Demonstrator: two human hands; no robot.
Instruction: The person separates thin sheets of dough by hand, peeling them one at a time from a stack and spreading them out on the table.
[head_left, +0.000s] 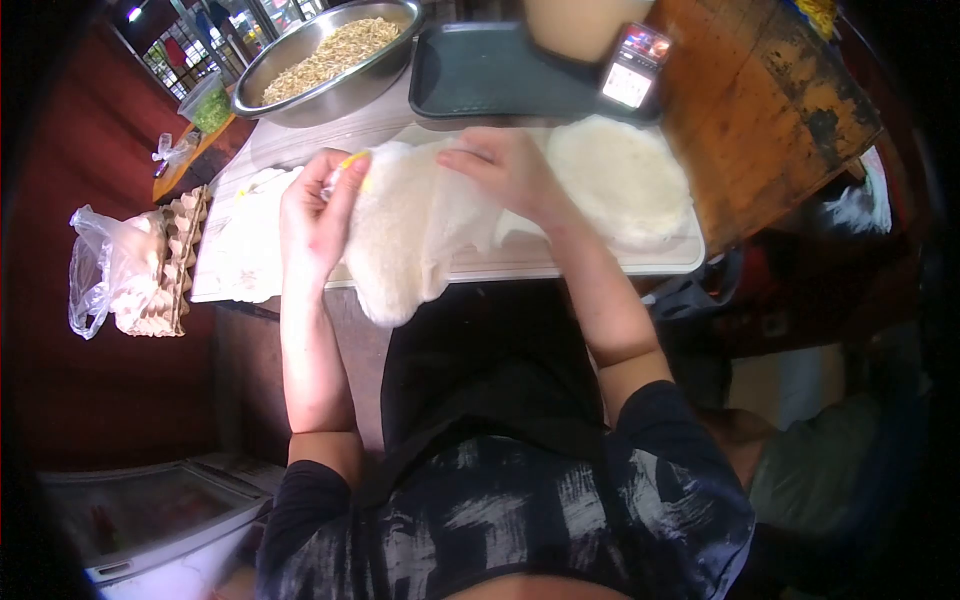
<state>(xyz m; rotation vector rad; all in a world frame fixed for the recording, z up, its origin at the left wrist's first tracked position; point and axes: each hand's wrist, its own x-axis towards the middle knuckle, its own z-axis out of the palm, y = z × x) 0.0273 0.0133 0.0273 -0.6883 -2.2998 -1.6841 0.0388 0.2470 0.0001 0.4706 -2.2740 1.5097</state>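
White tabletop (675, 258) | red wall (80, 150) at left | hands (316, 212) part-closed, holding thin pale sheet (392, 235)

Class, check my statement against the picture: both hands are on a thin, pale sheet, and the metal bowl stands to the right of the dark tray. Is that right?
Not quite: the side is wrong. The head view shows the metal bowl to the left of the dark tray. The rest holds: both hands, left and right, are on a thin, pale sheet.
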